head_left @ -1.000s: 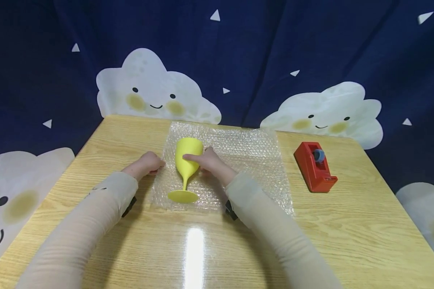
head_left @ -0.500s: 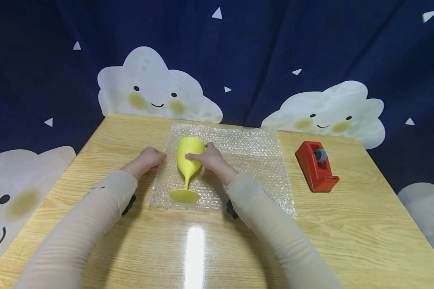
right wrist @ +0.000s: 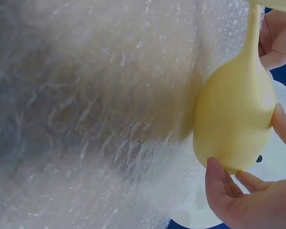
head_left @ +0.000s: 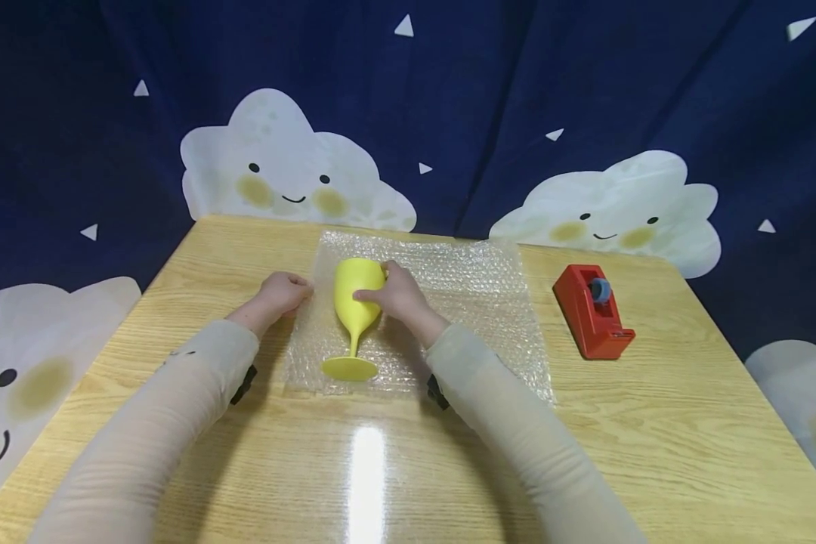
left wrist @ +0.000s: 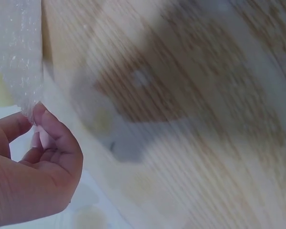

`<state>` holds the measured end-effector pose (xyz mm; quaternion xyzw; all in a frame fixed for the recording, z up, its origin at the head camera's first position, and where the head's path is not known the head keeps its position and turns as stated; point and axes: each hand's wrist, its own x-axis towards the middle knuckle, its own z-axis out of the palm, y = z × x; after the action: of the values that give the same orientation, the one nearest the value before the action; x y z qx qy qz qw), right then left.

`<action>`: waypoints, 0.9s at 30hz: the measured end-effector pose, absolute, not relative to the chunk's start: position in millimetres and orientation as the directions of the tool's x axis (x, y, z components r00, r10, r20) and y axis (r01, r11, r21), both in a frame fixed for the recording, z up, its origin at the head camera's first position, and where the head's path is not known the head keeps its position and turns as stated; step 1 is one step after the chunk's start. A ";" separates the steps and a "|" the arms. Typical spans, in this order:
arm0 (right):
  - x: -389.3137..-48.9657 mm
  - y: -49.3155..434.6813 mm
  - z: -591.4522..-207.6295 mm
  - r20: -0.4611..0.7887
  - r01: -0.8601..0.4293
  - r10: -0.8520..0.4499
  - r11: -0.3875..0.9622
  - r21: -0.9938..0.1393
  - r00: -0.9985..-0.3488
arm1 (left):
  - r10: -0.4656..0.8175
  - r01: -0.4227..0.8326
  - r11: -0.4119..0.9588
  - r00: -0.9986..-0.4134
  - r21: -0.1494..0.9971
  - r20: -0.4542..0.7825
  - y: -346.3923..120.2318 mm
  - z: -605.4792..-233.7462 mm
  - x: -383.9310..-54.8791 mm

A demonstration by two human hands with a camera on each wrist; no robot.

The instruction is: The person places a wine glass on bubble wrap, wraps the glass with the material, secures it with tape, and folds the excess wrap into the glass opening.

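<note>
A yellow goblet (head_left: pixel 357 291) lies on its side on a sheet of bubble wrap (head_left: pixel 462 302), its base toward the person. My right hand (head_left: pixel 405 293) holds the goblet's bowl, thumb on top and fingers at the far right side near the rim. In the right wrist view, the thumb and fingers of that hand (right wrist: pixel 257 195) touch the bowl around its rim end. At the sheet's left edge, my left hand (head_left: pixel 277 296) pinches the bubble wrap between thumb and forefinger. The left wrist view shows the wrap's corner (left wrist: pixel 24 71) in that pinch.
A red tape dispenser (head_left: pixel 593 311) with a blue roll stands on the wooden table (head_left: pixel 299 453) to the right of the wrap. Behind the table hangs a dark blue curtain (head_left: pixel 476 91) with cloud prints.
The goblet has shifted slightly to the right with my right hand on it. My left hand has risen a little at the sheet's edge, still pinching the wrap.
</note>
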<state>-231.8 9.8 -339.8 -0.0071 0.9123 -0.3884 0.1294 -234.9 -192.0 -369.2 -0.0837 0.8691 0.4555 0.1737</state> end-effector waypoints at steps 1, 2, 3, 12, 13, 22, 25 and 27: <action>-232.2 10.2 -339.4 -0.236 0.091 -0.112 0.704 -0.704 -0.965 | 0.015 -0.303 0.564 -0.926 0.768 -0.376 -192.0 -368.4 -235.0; -232.6 10.5 -338.8 -0.239 0.091 -0.111 0.710 -0.698 -0.965 | 0.018 -0.303 0.556 -0.927 0.774 -0.375 -191.8 -367.6 -235.2; -232.9 10.8 -338.2 -0.242 0.091 -0.110 0.717 -0.691 -0.964 | 0.024 -0.301 0.549 -0.927 0.779 -0.375 -191.4 -366.3 -235.3; -233.1 11.9 -334.2 -0.246 0.074 -0.111 0.768 -0.636 -0.963 | 0.058 -0.252 0.489 -0.946 0.835 -0.319 -184.1 -359.6 -236.2; -232.3 12.5 -333.8 -0.236 0.065 -0.111 0.775 -0.629 -0.965 | 0.060 -0.251 0.475 -0.947 0.843 -0.316 -182.7 -359.1 -236.2; -230.7 16.2 -332.2 -0.201 0.002 -0.148 0.800 -0.600 -0.968 | 0.110 -0.236 0.395 -0.947 0.888 -0.300 -170.7 -355.6 -234.1; -228.4 15.5 -330.1 -0.178 -0.033 -0.162 0.822 -0.569 -0.971 | 0.128 -0.242 0.362 -0.944 0.900 -0.305 -169.4 -363.9 -240.2; -227.5 15.9 -328.8 -0.187 -0.031 -0.159 0.834 -0.551 -0.969 | 0.161 -0.259 0.300 -0.935 0.918 -0.316 -173.0 -384.7 -255.7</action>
<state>-227.5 15.9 -328.8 -0.0500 0.9509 -0.2836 0.1131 -255.7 -173.0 -384.7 -0.0310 0.7864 0.5907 0.1777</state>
